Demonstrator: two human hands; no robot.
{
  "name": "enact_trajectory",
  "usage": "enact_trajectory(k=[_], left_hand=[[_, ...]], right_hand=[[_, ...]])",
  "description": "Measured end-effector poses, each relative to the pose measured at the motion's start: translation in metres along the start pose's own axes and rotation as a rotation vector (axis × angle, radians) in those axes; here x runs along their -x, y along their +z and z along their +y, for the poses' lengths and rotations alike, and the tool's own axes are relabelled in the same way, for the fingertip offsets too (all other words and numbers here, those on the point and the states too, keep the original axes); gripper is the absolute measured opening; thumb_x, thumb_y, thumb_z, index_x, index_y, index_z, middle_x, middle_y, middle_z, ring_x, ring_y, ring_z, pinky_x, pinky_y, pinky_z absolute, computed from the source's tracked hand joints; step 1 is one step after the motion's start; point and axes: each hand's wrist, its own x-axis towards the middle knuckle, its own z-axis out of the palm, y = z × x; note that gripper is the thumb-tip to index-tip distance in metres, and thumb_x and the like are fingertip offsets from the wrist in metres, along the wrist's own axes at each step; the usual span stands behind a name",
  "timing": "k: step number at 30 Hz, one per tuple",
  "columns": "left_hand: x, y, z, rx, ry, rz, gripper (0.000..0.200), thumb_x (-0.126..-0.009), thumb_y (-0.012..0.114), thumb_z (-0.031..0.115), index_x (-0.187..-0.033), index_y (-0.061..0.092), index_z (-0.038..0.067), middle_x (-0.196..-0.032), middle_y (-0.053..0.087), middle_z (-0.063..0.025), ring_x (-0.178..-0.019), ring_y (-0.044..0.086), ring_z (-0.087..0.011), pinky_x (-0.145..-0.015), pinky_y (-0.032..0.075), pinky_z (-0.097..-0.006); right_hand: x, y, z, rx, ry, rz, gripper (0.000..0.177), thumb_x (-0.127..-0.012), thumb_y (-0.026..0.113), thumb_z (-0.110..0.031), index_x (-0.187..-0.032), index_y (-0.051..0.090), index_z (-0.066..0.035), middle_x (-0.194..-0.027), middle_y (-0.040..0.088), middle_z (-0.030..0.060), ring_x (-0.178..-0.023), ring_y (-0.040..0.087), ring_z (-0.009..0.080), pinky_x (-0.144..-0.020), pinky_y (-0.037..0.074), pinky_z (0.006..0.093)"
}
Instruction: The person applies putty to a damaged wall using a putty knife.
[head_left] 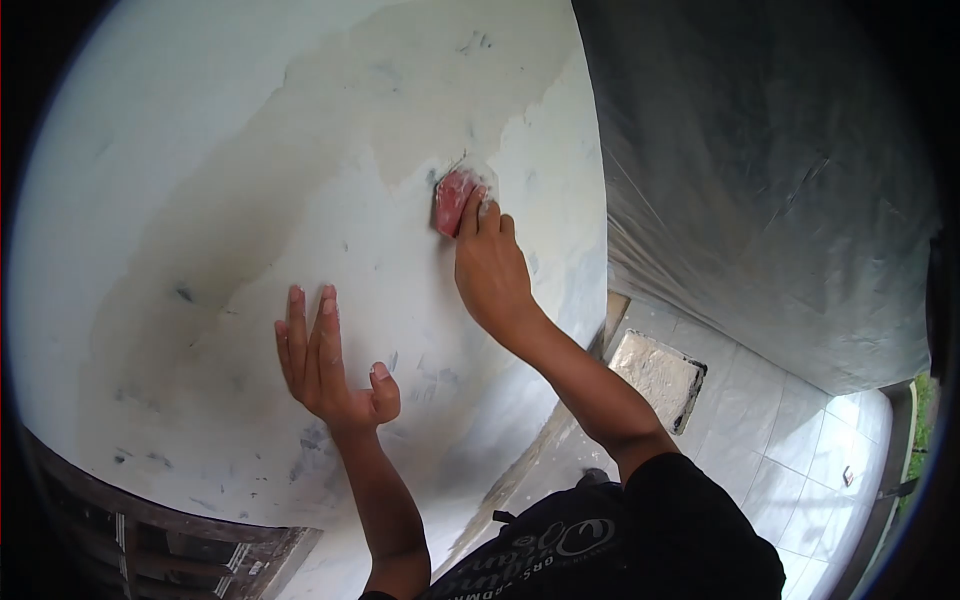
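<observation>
A large pale surface with damp grey-beige patches and small dark marks fills the left and middle of the view. My right hand grips a flat pinkish-red piece against it, with white residue on the piece and fingertips. Lower and to the left, my left hand is held at the surface with its fingers spread and nothing in it. Whether its palm touches the surface cannot be made out. Whitish residue shows on its fingertips.
Grey plastic sheeting hangs on the right. Below it, a tray with whitish material lies on the tiled floor. A dark framed structure stands at the lower left, and a small reddish object is on the floor.
</observation>
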Motion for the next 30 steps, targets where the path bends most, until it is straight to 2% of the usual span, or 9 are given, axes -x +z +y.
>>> enact_trajectory(k=[2,7,13,15,18,20,24,25,30], left_hand=[[-0.001,0.001,-0.001,-0.019,0.008,0.004,0.062,-0.082,0.044,0.032,-0.135,0.054,0.001,-0.129,0.065,-0.0145,-0.131,0.052,-0.0398,-0.115,0.028,-0.0525],[0.001,0.002,-0.002,-0.023,0.007,0.020,0.062,-0.081,0.043,0.033,-0.134,0.056,0.002,-0.128,0.065,-0.0142,-0.131,0.052,-0.0394,-0.114,0.029,-0.0522],[0.001,0.002,-0.002,-0.032,0.003,0.008,0.062,-0.082,0.042,0.033,-0.134,0.055,0.001,-0.128,0.065,-0.0146,-0.131,0.052,-0.0395,-0.114,0.030,-0.0523],[0.001,0.000,0.000,-0.009,-0.003,0.000,0.062,-0.083,0.043,0.031,-0.137,0.052,0.001,-0.129,0.065,-0.0162,-0.132,0.051,-0.0406,-0.114,0.028,-0.0538],[0.000,0.000,0.000,0.019,0.004,0.003,0.062,-0.085,0.044,0.030,-0.140,0.050,0.002,-0.129,0.064,-0.0177,-0.132,0.050,-0.0416,-0.115,0.025,-0.0554],[-0.001,0.001,-0.001,0.018,0.008,-0.003,0.062,-0.085,0.044,0.030,-0.140,0.050,0.002,-0.129,0.065,-0.0176,-0.132,0.050,-0.0415,-0.115,0.025,-0.0555],[0.001,0.001,0.000,0.023,-0.002,0.003,0.061,-0.085,0.044,0.030,-0.140,0.050,0.002,-0.128,0.065,-0.0175,-0.133,0.049,-0.0407,-0.115,0.025,-0.0548],[0.000,0.001,0.000,0.019,-0.004,0.002,0.061,-0.085,0.044,0.029,-0.140,0.050,0.002,-0.128,0.065,-0.0175,-0.133,0.049,-0.0404,-0.115,0.025,-0.0545],[0.000,0.001,0.000,0.025,-0.005,-0.001,0.062,-0.085,0.044,0.029,-0.140,0.050,0.002,-0.128,0.065,-0.0176,-0.134,0.049,-0.0400,-0.115,0.025,-0.0542]], right_hand=[[0.032,0.005,0.001,-0.089,-0.047,0.015,0.064,-0.080,0.060,0.004,-0.137,0.036,0.020,-0.114,0.053,0.0362,-0.092,0.058,0.0415,-0.083,0.053,0.0416],[0.003,-0.025,0.023,-0.198,0.016,0.292,0.065,-0.080,0.064,0.003,-0.138,0.037,0.017,-0.100,0.056,0.0262,-0.085,0.060,0.0371,-0.073,0.051,0.0416],[-0.056,-0.016,0.023,-0.213,0.104,0.184,0.058,-0.078,0.059,0.004,-0.131,0.043,0.022,-0.102,0.058,0.0281,-0.083,0.063,0.0336,-0.069,0.056,0.0374],[-0.034,-0.002,-0.003,-0.174,0.033,0.258,0.055,-0.077,0.055,0.007,-0.129,0.044,0.023,-0.103,0.058,0.0298,-0.085,0.063,0.0353,-0.071,0.057,0.0371],[0.035,-0.008,-0.031,-0.271,-0.076,0.144,0.062,-0.078,0.060,0.004,-0.134,0.039,0.021,-0.108,0.057,0.0369,-0.087,0.063,0.0408,-0.078,0.057,0.0404],[0.055,-0.020,-0.029,-0.475,-0.002,0.108,0.065,-0.079,0.066,0.003,-0.138,0.041,0.013,-0.098,0.057,0.0297,-0.083,0.063,0.0390,-0.073,0.054,0.0406],[0.002,-0.028,0.006,-0.426,0.099,0.344,0.061,-0.079,0.064,0.006,-0.137,0.044,0.012,-0.087,0.056,0.0201,-0.069,0.060,0.0307,-0.063,0.051,0.0388],[-0.018,-0.033,0.013,-0.429,0.138,0.312,0.060,-0.080,0.062,0.005,-0.135,0.041,0.017,-0.095,0.057,0.0252,-0.080,0.060,0.0362,-0.067,0.052,0.0408],[-0.045,-0.002,0.000,-0.227,0.056,0.306,0.054,-0.079,0.056,0.007,-0.130,0.044,0.021,-0.100,0.059,0.0279,-0.087,0.061,0.0356,-0.074,0.055,0.0386]])
